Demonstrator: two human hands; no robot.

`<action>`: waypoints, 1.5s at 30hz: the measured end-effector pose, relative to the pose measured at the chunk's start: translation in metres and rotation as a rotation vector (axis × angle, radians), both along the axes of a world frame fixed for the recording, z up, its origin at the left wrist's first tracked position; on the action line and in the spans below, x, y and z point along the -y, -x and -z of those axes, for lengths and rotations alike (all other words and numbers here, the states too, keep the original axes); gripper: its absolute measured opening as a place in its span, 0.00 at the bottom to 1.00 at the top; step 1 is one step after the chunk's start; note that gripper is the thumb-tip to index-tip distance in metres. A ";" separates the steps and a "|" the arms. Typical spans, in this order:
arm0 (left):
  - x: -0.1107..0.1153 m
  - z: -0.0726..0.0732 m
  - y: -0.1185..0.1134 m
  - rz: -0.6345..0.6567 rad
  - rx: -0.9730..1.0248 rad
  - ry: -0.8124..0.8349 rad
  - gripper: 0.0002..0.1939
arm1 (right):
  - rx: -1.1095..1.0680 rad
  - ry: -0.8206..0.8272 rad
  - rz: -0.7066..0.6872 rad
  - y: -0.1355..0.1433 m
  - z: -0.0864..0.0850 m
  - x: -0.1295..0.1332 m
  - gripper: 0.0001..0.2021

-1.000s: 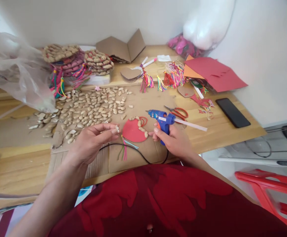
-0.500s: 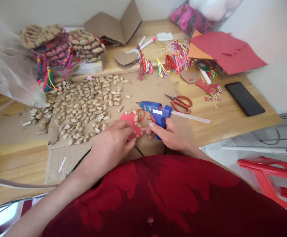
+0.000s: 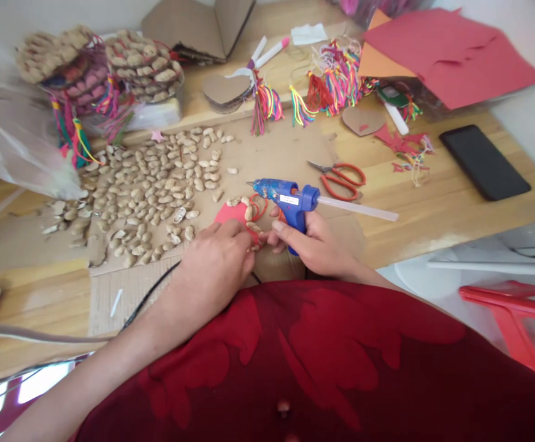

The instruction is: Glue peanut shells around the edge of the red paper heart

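My right hand (image 3: 316, 242) is wrapped round the handle of a blue glue gun (image 3: 290, 202), its nozzle pointing left and a clear glue stick (image 3: 359, 207) jutting from its back. Below the nozzle lies a red paper shape (image 3: 230, 212) with several peanuts along its right edge and a loop of red cord (image 3: 260, 207) beside it. My left hand (image 3: 219, 258) covers the lower part of that shape. Its fingers are closed around a peanut (image 3: 254, 248) at the lower right edge; the fingertips are partly hidden.
Loose peanuts (image 3: 152, 190) spread over cardboard on the left. Orange-handled scissors (image 3: 341, 179) and a black phone (image 3: 484, 161) lie to the right. Colourful tassels (image 3: 336, 77), cardboard hearts (image 3: 228, 92), red paper (image 3: 456, 52) and stacked peanut-covered pieces (image 3: 143, 64) are at the back.
The view has shifted slightly, with the back of the table moving up. My left hand has turned a little, its fingers closer to the peanut. The right hand still grips the glue gun.
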State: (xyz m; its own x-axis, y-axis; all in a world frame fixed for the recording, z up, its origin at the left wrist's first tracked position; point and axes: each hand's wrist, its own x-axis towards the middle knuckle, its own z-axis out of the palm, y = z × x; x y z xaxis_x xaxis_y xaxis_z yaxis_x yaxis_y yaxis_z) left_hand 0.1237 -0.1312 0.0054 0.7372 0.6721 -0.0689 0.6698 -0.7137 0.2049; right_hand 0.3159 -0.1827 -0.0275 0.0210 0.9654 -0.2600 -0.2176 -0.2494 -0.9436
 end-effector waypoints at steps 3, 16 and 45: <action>-0.001 -0.002 -0.002 0.002 -0.021 0.002 0.09 | -0.010 -0.008 0.001 0.000 0.002 0.000 0.15; -0.002 -0.006 -0.008 -0.044 -0.019 0.091 0.09 | -0.037 -0.037 0.014 0.001 0.001 0.000 0.10; 0.000 -0.015 -0.009 0.092 -0.183 -0.083 0.12 | -0.030 -0.089 -0.010 0.001 0.008 -0.001 0.11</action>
State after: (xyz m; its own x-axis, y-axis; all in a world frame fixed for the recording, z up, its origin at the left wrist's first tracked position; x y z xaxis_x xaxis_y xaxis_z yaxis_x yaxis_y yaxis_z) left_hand 0.1323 -0.1315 0.0204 0.7758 0.6118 -0.1544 0.6220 -0.7827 0.0235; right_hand 0.3153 -0.1817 -0.0352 0.0043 0.9849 -0.1733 -0.2438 -0.1670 -0.9553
